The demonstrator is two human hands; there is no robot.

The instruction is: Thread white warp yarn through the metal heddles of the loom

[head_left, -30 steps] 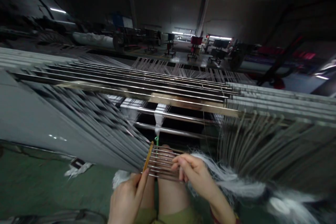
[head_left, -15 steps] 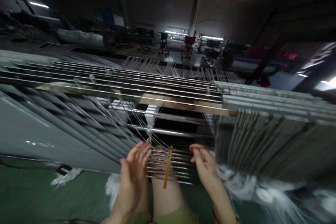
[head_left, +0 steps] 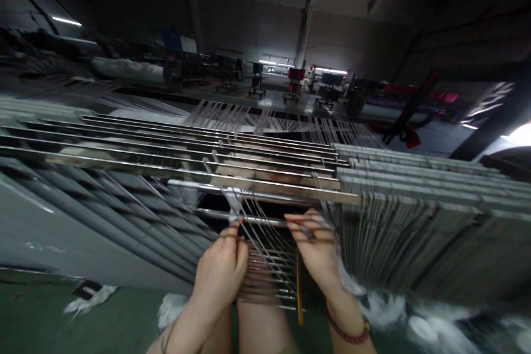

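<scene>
My left hand [head_left: 224,263] is closed, its fingertips pinched at the lower end of a band of white threads [head_left: 234,202]. To the right, my right hand [head_left: 315,249] is curled around a slim dark tool [head_left: 306,231], its kind blurred. Its fingertips are beside heddle wires [head_left: 265,229] that slant down between the hands. Below lie several thin metal rods [head_left: 286,290], with a narrow yellow strip [head_left: 299,293] standing across their right ends. Dense grey heddles [head_left: 398,238] hang right of my right hand.
Long metal bars [head_left: 186,171] of the loom frame cross above the hands. A grey panel [head_left: 83,232] slopes at left. White yarn waste [head_left: 385,310] lies at lower right, with another clump [head_left: 172,310] on the green floor. My legs are under the rods.
My left hand has gone from spread fingers to a pinch at the white threads. My right hand has moved slightly up and left. The yellow strip and some heddle wires have shifted right.
</scene>
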